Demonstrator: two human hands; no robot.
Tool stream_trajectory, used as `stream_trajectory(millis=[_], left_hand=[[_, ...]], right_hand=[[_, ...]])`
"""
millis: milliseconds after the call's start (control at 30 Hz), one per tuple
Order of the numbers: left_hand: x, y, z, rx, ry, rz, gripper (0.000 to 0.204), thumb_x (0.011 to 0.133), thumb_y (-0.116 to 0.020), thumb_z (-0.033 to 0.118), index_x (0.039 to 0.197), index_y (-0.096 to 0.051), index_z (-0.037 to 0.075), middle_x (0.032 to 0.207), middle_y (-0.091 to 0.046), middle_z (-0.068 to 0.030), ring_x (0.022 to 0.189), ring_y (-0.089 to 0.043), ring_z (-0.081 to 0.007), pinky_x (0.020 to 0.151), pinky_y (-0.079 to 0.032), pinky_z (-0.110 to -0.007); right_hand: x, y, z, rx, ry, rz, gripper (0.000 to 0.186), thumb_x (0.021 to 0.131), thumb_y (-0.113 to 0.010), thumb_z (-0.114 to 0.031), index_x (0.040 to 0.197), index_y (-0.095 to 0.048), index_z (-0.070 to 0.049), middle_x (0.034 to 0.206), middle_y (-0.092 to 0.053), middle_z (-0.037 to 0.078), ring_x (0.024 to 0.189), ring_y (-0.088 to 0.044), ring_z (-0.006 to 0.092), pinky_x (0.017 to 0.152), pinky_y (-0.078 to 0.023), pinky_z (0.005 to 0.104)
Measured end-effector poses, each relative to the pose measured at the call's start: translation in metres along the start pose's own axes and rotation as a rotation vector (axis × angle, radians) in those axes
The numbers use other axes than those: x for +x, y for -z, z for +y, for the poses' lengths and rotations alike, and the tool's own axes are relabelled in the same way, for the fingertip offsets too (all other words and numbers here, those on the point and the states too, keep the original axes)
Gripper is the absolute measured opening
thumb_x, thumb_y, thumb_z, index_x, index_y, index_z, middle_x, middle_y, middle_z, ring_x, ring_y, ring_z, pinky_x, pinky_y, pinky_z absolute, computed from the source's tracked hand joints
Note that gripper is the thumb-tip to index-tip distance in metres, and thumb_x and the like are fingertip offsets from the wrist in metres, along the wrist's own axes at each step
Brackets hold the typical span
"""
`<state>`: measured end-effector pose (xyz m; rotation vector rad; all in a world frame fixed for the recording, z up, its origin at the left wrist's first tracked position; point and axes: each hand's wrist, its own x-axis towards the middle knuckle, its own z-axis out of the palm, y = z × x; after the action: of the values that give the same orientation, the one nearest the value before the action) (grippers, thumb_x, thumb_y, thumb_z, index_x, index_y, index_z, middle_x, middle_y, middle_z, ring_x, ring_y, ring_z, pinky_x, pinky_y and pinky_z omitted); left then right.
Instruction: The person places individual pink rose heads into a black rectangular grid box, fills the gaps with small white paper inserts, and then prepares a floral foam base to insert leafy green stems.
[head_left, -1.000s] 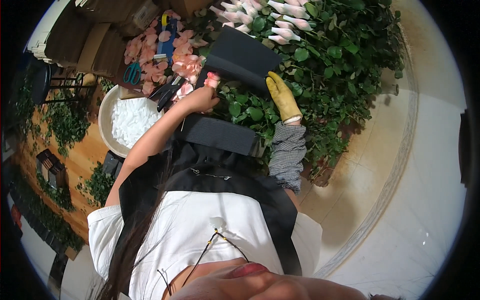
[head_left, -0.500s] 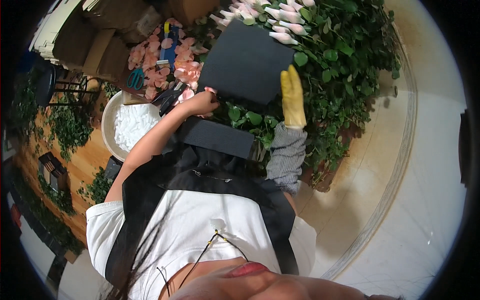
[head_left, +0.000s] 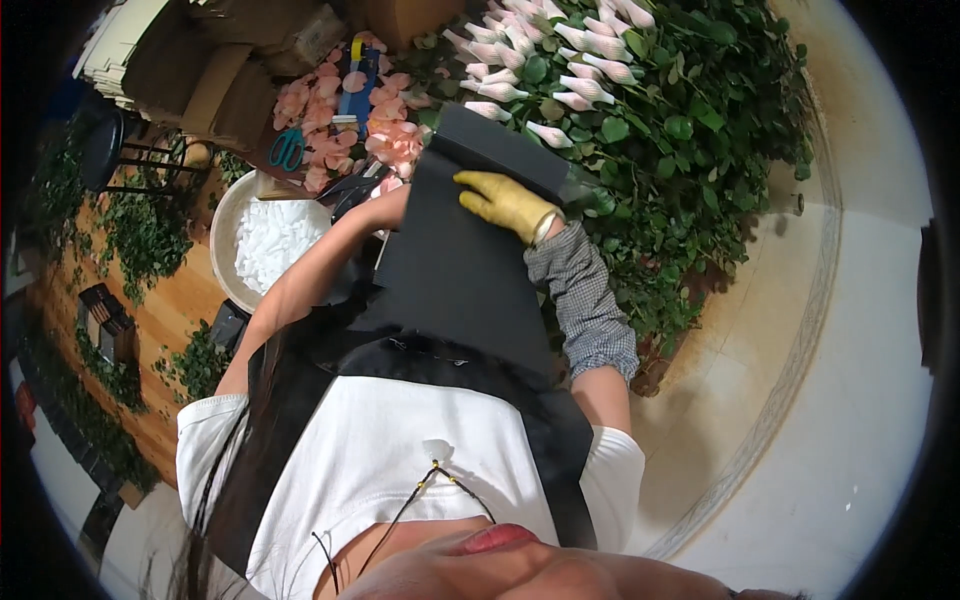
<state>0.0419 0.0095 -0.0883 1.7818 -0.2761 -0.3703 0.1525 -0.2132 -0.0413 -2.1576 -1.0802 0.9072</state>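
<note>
A black cardboard sheet [head_left: 465, 285] slopes down toward my apron, with a raised band [head_left: 505, 150] along its far end. My right hand [head_left: 505, 203], in a yellow glove, lies on the sheet just below that band, its fingers stretched out. My bare left hand [head_left: 393, 208] reaches to the sheet's left edge. Its fingers are hidden behind the sheet, so what they hold does not show. Beyond the sheet lie roses in pale pink sleeve nets [head_left: 590, 88], with leafy green stems [head_left: 690, 190] spreading to the right.
Left of my forearm stands a round tub [head_left: 222, 235] of white pieces [head_left: 275, 240]. Pink petals [head_left: 390, 140], teal-handled scissors [head_left: 287, 150] and a blue tape dispenser [head_left: 358, 95] lie farther off. Stacked cardboard [head_left: 150, 75] and a black stool [head_left: 103, 150] are at the far left.
The black cardboard has come down toward me and covers the leaves and ridged panel seen before. My gloved right hand has moved left onto it; more netted roses show beyond.
</note>
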Motion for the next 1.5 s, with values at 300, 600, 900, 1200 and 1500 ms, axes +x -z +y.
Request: stream_trajectory(millis=[300,600,900,1200,1500], left_hand=[[-0.103,0.206,0.013,1.05,0.035,1.097,0.025,0.087,-0.07,0.021,0.104,-0.069,0.002,0.103,-0.069,-0.0203,0.096,-0.066,-0.036,0.082,-0.052,-0.044],[-0.128,0.292,0.003,0.959,0.833,0.915,0.069,0.071,-0.082,0.043,0.108,-0.06,-0.011,0.112,-0.066,-0.027,0.107,-0.063,-0.0399,0.09,-0.053,-0.045],[-0.129,0.164,0.077,-0.075,0.481,0.44,0.114,0.064,-0.085,0.012,0.154,-0.016,0.006,0.131,-0.044,-0.0216,0.109,-0.058,-0.032,0.093,-0.053,-0.041],[0.007,0.024,-0.041,-0.069,0.435,-0.036,0.045,0.093,-0.07,0.041,0.077,-0.065,-0.001,0.066,-0.063,-0.0027,0.059,-0.056,-0.0114,0.054,-0.045,-0.031],[0.023,-0.009,-0.041,0.217,0.261,0.11,0.042,0.087,-0.076,0.036,0.079,-0.068,-0.004,0.062,-0.063,-0.0133,0.057,-0.061,-0.0168,0.055,-0.048,-0.037]], right_hand=[[-0.016,-0.079,-0.008,-0.711,-0.099,0.179,0.073,0.089,-0.062,-0.037,0.149,-0.038,-0.003,0.147,-0.048,0.011,0.134,-0.044,0.0269,0.108,-0.035,0.0406],[-0.01,-0.074,-0.015,-0.738,-0.098,0.122,0.074,0.089,-0.064,-0.035,0.151,-0.035,-0.004,0.151,-0.043,0.011,0.139,-0.041,0.0254,0.112,-0.034,0.0398],[-0.013,-0.077,-0.013,-0.623,-0.101,0.174,0.073,0.087,-0.067,-0.028,0.148,-0.037,-0.002,0.149,-0.045,0.017,0.139,-0.042,0.0308,0.113,-0.034,0.0404],[-0.009,-0.079,-0.005,-0.569,-0.015,0.362,0.034,0.077,-0.065,-0.02,0.108,-0.068,-0.006,0.109,-0.066,0.013,0.11,-0.06,0.0307,0.093,-0.047,0.0409],[-0.011,-0.067,-0.016,-0.583,-0.166,0.177,0.08,0.078,-0.076,-0.04,0.145,-0.044,-0.009,0.152,-0.044,0.013,0.14,-0.041,0.0324,0.11,-0.037,0.0444]])
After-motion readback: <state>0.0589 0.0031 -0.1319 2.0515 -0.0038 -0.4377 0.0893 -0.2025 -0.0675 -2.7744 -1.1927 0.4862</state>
